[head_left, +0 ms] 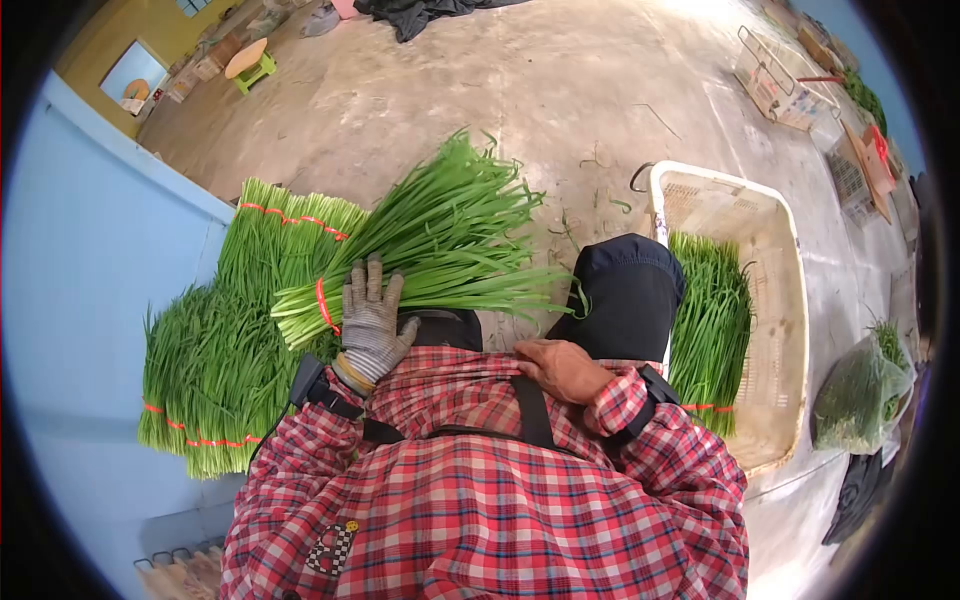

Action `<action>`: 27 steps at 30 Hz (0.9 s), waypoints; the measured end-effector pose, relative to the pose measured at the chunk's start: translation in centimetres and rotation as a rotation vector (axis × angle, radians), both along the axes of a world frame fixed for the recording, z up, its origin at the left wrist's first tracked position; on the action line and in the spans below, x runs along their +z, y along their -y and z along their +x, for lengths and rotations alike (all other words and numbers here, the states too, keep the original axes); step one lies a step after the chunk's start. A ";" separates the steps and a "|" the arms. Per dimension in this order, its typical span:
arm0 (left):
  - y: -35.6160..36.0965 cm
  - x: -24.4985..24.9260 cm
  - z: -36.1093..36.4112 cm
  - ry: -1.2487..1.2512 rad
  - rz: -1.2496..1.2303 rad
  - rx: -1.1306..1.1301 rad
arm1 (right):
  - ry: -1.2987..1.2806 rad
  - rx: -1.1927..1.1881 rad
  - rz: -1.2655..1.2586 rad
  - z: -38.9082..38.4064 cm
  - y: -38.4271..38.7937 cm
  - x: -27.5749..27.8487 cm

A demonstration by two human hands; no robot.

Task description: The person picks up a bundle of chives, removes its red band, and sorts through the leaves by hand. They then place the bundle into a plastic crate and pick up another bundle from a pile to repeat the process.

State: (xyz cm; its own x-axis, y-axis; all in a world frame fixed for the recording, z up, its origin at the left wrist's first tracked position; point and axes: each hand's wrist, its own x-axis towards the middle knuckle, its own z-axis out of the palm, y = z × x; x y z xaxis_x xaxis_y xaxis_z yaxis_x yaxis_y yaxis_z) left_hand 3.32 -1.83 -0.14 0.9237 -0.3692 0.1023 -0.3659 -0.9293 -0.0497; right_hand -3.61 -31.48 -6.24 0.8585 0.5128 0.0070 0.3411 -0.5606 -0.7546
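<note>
A bundle of green garlic chives (pixel 450 235), tied near its pale cut ends with a red band (pixel 326 305), lies across my left thigh. My left hand (pixel 375 315), in a grey striped glove, rests flat on this bundle with its fingers stretched out. My bare right hand (pixel 563 368) is at my lap, its fingers curled on the front of my red checked shirt (pixel 500 480). Its fingertips are partly hidden in the cloth. Beside my left leg, more banded chives (pixel 215 350) are stacked against the blue wall.
To my right stands a white plastic crate (pixel 785 330) with banded chives (pixel 708 330) along its left side. Beyond it sits a plastic bag of greens (pixel 862 400). A wheeled cart (pixel 780 90) and a small green-legged stool (pixel 252 66) stand farther off on the concrete floor (pixel 560 90).
</note>
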 end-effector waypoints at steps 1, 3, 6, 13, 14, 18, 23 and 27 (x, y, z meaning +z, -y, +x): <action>-0.2 0.0 -0.2 0.014 -0.027 0.009 | -0.002 -0.005 0.006 -0.1 0.1 0.0; -0.7 -0.3 -0.2 0.036 -0.050 -0.017 | -0.089 -0.012 -0.039 -0.1 0.4 0.8; -0.7 -0.1 -0.5 0.031 -0.082 -0.015 | -0.099 0.004 -0.023 0.1 0.1 1.4; -0.8 0.0 -2.0 0.031 -0.128 -0.059 | 0.104 0.034 0.159 1.4 -2.4 3.9; -0.9 -0.2 -2.1 0.043 -0.129 -0.063 | 0.161 0.084 0.225 1.7 -3.4 4.7; -1.0 -0.2 -2.5 0.055 -0.099 -0.058 | 0.236 0.274 0.330 2.4 -7.4 6.0; -1.9 -2.8 -4.4 0.107 -0.103 -0.104 | 0.603 0.180 0.194 6.1 -12.3 7.8; -1.4 -1.7 -5.4 0.144 -0.136 -0.097 | 0.591 -0.156 -0.160 8.5 -13.3 5.6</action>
